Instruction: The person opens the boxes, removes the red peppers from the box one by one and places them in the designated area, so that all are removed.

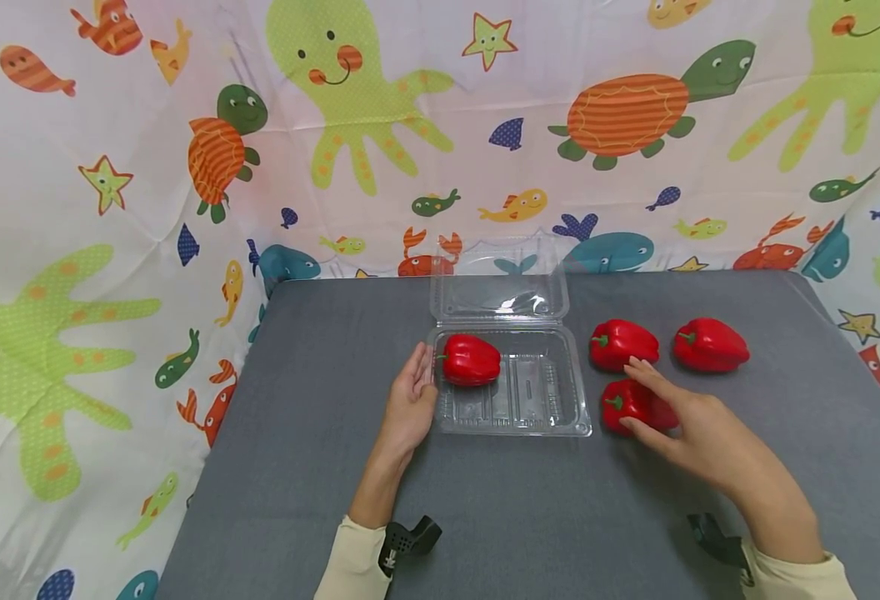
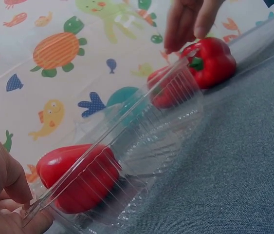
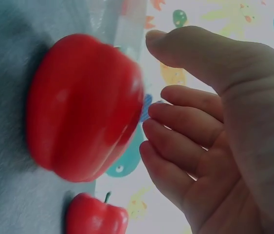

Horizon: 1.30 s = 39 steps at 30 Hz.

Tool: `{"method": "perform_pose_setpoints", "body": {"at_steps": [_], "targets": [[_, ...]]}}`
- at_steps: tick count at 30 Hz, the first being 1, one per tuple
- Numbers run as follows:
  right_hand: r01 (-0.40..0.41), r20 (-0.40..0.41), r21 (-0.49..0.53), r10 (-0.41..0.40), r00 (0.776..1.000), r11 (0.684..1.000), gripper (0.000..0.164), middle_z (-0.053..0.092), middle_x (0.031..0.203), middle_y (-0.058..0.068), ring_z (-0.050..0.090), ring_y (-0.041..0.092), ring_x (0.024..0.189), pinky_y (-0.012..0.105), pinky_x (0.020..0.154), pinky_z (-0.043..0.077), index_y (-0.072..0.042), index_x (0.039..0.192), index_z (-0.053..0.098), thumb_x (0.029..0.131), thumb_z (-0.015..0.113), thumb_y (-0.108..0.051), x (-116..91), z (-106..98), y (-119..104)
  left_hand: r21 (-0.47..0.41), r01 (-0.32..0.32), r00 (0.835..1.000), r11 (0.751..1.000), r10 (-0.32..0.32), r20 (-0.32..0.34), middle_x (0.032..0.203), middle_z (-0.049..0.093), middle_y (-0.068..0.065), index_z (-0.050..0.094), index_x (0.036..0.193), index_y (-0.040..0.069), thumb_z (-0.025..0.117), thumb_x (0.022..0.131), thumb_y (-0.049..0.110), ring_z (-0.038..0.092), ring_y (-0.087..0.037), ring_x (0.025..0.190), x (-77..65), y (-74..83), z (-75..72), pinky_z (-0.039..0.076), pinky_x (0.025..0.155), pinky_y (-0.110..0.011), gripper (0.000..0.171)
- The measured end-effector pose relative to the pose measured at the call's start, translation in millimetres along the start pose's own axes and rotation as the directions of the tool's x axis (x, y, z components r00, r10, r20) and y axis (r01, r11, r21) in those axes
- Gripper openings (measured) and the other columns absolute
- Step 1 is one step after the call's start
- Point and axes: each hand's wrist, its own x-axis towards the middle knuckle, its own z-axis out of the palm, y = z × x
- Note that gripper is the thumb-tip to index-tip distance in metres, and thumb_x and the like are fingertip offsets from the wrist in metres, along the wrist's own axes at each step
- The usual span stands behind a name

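Observation:
A clear plastic clamshell container [image 1: 577, 383] lies with its lid [image 1: 500, 296] raised at the back. One red bell pepper [image 1: 472, 360] sits in the left part of its base. My left hand [image 1: 407, 408] pinches the container's left rim between thumb and fingers, as the left wrist view shows. Over another red bell pepper [image 1: 626, 405], right of the container, hovers my right hand [image 1: 721, 437]. In the right wrist view its fingers [image 3: 185, 122] are spread from the thumb and stand apart from that pepper [image 3: 83, 107].
Two more red bell peppers, one nearer the container [image 1: 622, 343] and one farther right [image 1: 712, 345], lie behind the right hand. Everything rests on a grey cloth-covered table [image 1: 297, 375]. A curtain [image 1: 410, 75] printed with sea animals hangs behind and at both sides.

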Motion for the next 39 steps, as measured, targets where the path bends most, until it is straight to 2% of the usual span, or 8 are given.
{"method": "perform_pose_setpoints", "body": {"at_steps": [3,8,12,16,20,27,30,39], "targets": [[0.022,-0.013,0.010,-0.022,1.000,1.000,0.085,0.074,0.092,0.002,0.059,0.013,0.068,0.034,0.065,0.057,-0.019,0.163,0.043,0.090,0.085,-0.034,2,-3,-9,0.000,0.004,1.000,1.000,-0.004,-0.002,0.173,0.023,-0.020,0.016,0.166,-0.007,0.035,0.096,-0.017,0.021,-0.027,0.160,-0.1,-0.3,-0.9,0.022,0.128,-0.035,0.073],[0.065,-0.027,0.030,-0.064,0.998,0.997,0.083,0.076,0.105,0.007,0.064,0.019,0.082,0.041,0.070,0.062,-0.022,0.162,0.045,0.090,0.085,-0.035,10,-4,-24,0.009,0.010,1.000,1.000,-0.010,-0.008,0.173,0.024,-0.020,0.016,0.166,-0.006,0.035,0.096,-0.017,0.022,-0.026,0.160,0.5,-1.3,-1.7,0.022,0.128,-0.035,0.073],[0.054,-0.007,0.040,-0.054,0.999,0.998,0.085,0.062,0.075,-0.002,0.053,0.012,0.059,0.027,0.057,0.052,-0.025,0.163,0.043,0.090,0.085,-0.037,17,-3,-34,0.008,0.012,1.000,1.000,-0.012,-0.006,0.173,0.024,-0.019,0.017,0.166,-0.006,0.035,0.096,-0.017,0.023,-0.025,0.160,0.6,-1.5,-1.9,0.022,0.128,-0.034,0.073],[0.094,-0.021,0.035,-0.093,0.995,0.995,0.084,0.075,0.111,0.006,0.067,0.021,0.070,0.038,0.068,0.064,-0.024,0.163,0.042,0.091,0.084,-0.035,27,-1,-43,0.005,0.018,1.000,1.000,-0.018,-0.005,0.173,0.025,-0.016,0.016,0.166,-0.005,0.035,0.097,-0.017,0.023,-0.022,0.160,0.6,-0.6,-2.2,0.023,0.128,-0.032,0.073],[0.155,-0.023,0.034,-0.155,0.988,0.987,0.085,0.048,0.163,0.009,0.070,0.034,0.117,0.058,0.092,0.062,-0.022,0.165,0.040,0.093,0.081,-0.039,40,1,-52,-0.001,0.011,1.000,1.000,-0.011,-0.005,0.173,0.025,-0.017,0.016,0.166,-0.005,0.035,0.097,-0.017,0.023,-0.023,0.160,1.1,-0.2,-2.8,0.023,0.128,-0.032,0.073],[0.211,0.005,0.055,-0.212,0.977,0.976,0.090,0.041,0.167,0.008,0.077,0.030,0.100,0.049,0.094,0.062,-0.018,0.167,0.035,0.092,0.082,-0.035,59,10,-71,-0.022,-0.005,1.000,1.000,0.005,-0.006,0.173,0.024,-0.019,0.016,0.166,-0.006,0.035,0.096,-0.017,0.023,-0.026,0.160,1.7,1.2,-2.9,0.022,0.128,-0.034,0.073],[0.231,0.010,0.063,-0.232,0.973,0.971,0.094,0.038,0.169,0.008,0.069,0.035,0.123,0.051,0.098,0.060,-0.017,0.168,0.031,0.092,0.083,-0.035,65,14,-79,-0.026,-0.007,1.000,1.000,0.007,0.000,0.172,0.023,-0.020,0.016,0.166,-0.006,0.034,0.096,-0.017,0.022,-0.027,0.160,1.6,1.2,-2.5,0.022,0.128,-0.034,0.073],[0.251,0.024,0.086,-0.254,0.967,0.964,0.097,0.031,0.172,0.005,0.055,0.035,0.142,0.051,0.104,0.056,-0.018,0.170,0.026,0.093,0.082,-0.036,79,30,-98,-0.021,0.007,1.000,1.000,-0.007,0.000,0.173,0.024,-0.018,0.016,0.166,-0.005,0.035,0.096,-0.017,0.022,-0.025,0.160,0.0,-0.3,-2.1,0.021,0.128,-0.034,0.074]]}}
